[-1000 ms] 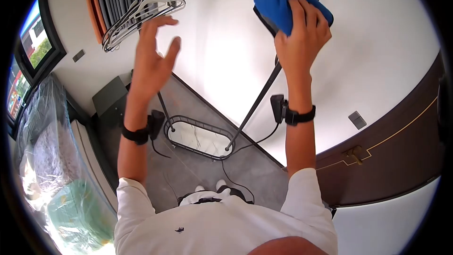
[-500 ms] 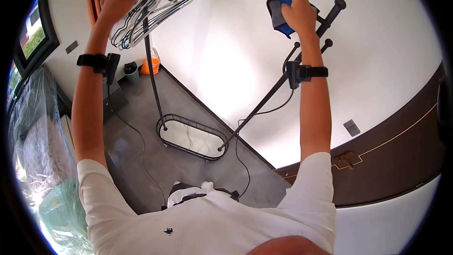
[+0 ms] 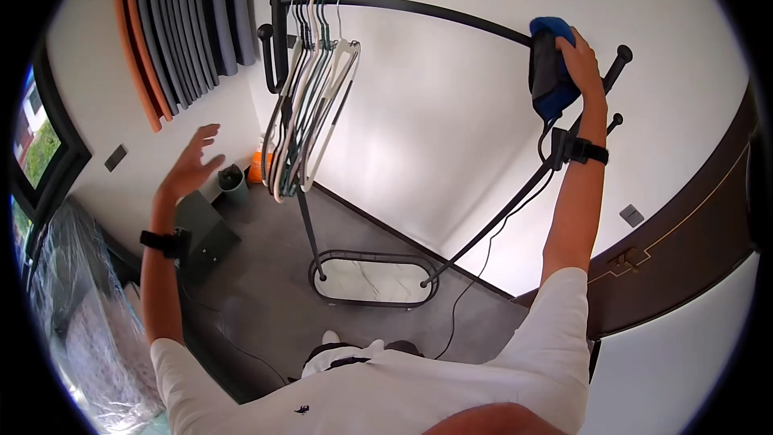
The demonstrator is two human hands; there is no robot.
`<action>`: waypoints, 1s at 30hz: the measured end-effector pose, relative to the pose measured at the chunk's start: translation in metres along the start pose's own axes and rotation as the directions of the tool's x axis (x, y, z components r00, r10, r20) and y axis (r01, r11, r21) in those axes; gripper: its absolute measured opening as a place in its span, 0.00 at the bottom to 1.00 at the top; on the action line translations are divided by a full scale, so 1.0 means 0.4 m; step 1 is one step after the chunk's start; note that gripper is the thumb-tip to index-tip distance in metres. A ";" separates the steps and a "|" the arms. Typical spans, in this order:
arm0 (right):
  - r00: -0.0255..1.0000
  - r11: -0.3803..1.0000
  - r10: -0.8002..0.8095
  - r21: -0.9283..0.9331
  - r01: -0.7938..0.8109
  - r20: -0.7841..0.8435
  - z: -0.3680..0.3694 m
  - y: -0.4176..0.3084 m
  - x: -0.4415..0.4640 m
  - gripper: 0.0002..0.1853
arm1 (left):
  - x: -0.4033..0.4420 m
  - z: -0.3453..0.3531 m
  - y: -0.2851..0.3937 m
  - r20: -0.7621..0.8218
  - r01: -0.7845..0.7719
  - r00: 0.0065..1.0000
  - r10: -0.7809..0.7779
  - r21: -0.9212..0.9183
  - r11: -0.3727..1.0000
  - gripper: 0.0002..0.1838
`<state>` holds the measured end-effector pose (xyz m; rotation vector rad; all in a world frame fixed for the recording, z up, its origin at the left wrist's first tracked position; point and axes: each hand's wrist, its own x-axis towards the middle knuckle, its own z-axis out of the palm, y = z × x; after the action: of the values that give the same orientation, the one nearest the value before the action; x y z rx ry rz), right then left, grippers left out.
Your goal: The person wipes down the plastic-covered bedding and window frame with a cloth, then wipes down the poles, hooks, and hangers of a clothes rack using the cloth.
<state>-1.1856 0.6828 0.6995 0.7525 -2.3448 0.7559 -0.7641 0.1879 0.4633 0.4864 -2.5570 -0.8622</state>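
And here at the rack (image 3: 411,7), the right hand (image 3: 581,68) is up at the right end of its rail, fingers grasping the cloth (image 3: 551,72)! The thumb lies across the front, the other fingers along the cloth's right side. That cloth shows dark grey on its face, blue at top and bottom, and it sits right where the rack's rail runs in behind it; whether it wraps all the way round, I cannot tell.

Over to the left hand (image 3: 191,167), well clear of the rack's left side: fingers released and loosely bent, thumb apart, nothing in the grasp. Between the two hands, a tight bunch of hangers (image 3: 310,113) dangles from the left end of the rack's rail, white and dark mixed together.

Down at the rack's foot, there's the pale tray (image 3: 373,278), both legs meeting it. Behind the rack to the left, a bin (image 3: 234,185) and an orange bag (image 3: 258,167) side by side; off to the rack's right, the dark door (image 3: 668,254) with its handle!
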 end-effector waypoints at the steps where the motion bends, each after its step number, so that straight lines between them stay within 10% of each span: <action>1: 0.994 0.995 -0.101 0.024 0.100 0.030 0.034 -0.035 0.028 0.30 | 0.026 0.055 -0.047 0.032 -0.129 0.991 0.128 0.028 0.991 0.40; 4: 0.929 0.963 -0.265 0.022 0.268 0.260 0.093 -0.245 0.023 0.30 | 0.101 0.200 -0.024 0.122 -0.011 0.992 0.029 -0.143 0.990 0.49; 6: 0.881 0.885 -0.465 0.058 0.461 0.086 0.182 -0.332 0.007 0.32 | 0.167 0.301 -0.043 0.054 -0.105 0.991 0.120 -0.213 0.971 0.46; 8: 0.885 0.900 -0.432 0.025 0.434 0.174 0.232 -0.442 -0.014 0.40 | 0.231 0.382 -0.061 -0.014 -0.144 0.984 0.176 -0.638 0.756 0.40; 13: 0.859 0.843 -0.509 -0.170 0.510 0.058 0.273 -0.463 -0.037 0.45 | 0.350 0.527 -0.100 -0.042 -0.032 0.999 -0.014 -0.897 0.442 0.14; 15: 0.828 0.822 -0.561 -0.121 0.557 0.001 0.230 -0.376 -0.016 0.40 | 0.362 0.533 -0.058 -0.078 -0.035 0.994 -0.082 -0.900 0.435 0.02; 17: 0.883 0.887 -0.461 0.074 0.456 0.088 0.149 -0.250 -0.032 0.36 | 0.347 0.568 -0.088 -0.336 -0.214 0.942 0.001 -0.599 0.772 0.14; 20: 0.891 0.887 -0.453 0.108 0.448 0.027 0.090 -0.091 -0.013 0.31 | 0.349 0.574 -0.059 -0.301 -0.187 0.949 -0.095 -0.778 0.601 0.16; 24: 0.966 0.981 -0.188 -0.011 0.193 0.177 0.081 -0.197 -0.029 0.36 | 0.365 0.594 -0.034 -0.334 -0.213 0.933 -0.134 -0.814 0.541 0.16; 30: 0.894 0.871 -0.446 -0.218 0.441 0.028 0.302 -0.485 -0.021 0.41 | 0.407 0.609 -0.076 -0.414 -0.227 0.898 -0.149 -0.726 0.648 0.12</action>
<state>-1.0941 0.4744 0.6765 1.1204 -2.0689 0.2963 -1.0127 0.2137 0.3076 0.2925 -1.5610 -1.5021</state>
